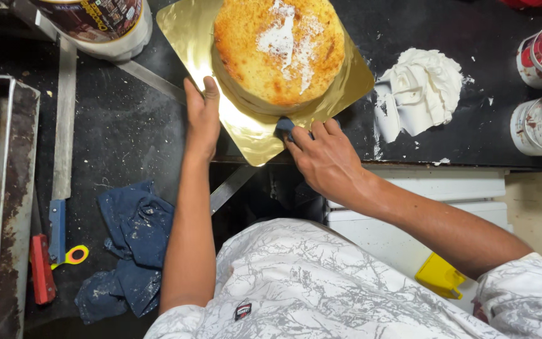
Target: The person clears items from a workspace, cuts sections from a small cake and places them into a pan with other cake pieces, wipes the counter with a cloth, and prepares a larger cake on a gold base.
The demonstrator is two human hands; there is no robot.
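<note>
- White shirt with a grey branching print (321,289) filled the bottom of the view, nearest the camera, with both bare forearms reaching up from it.
- A round golden-brown sponge cake dusted with white patches (278,50) sat on a shiny gold square cardboard cake board (183,28), which lay turned corner-on upon the black table (133,125), its near corner reaching the table's front edge.
- The left hand (202,116) lay flat with fingers together, its fingertips resting on the board's left edge just beside the cake; it gripped nothing.
- The right hand (324,157) was closed, fingers curled, on a small dark blue object (285,125) pressed against the board near the cake's lower side; what that object was could not be told.
- A heap of white whipped cream (421,91) lay directly on the table to the right of the board, apart from it.
- Three white round tubs with red-and-brown labels (537,122) stood at the right edge.
- A large brown-labelled white tub (98,22) stood at the upper left.
- A long flat steel blade with a blue handle (63,125) lay left of the board, and beside its handle lay a red-handled tool (41,270) and a small yellow ring (76,255).
- A crumpled dark blue cloth (130,245) lay on the table beside the left forearm.
- Rusty metal baking trays (4,188) were stacked at the far left.
- A yellow plastic piece (439,275) showed below the right forearm.
</note>
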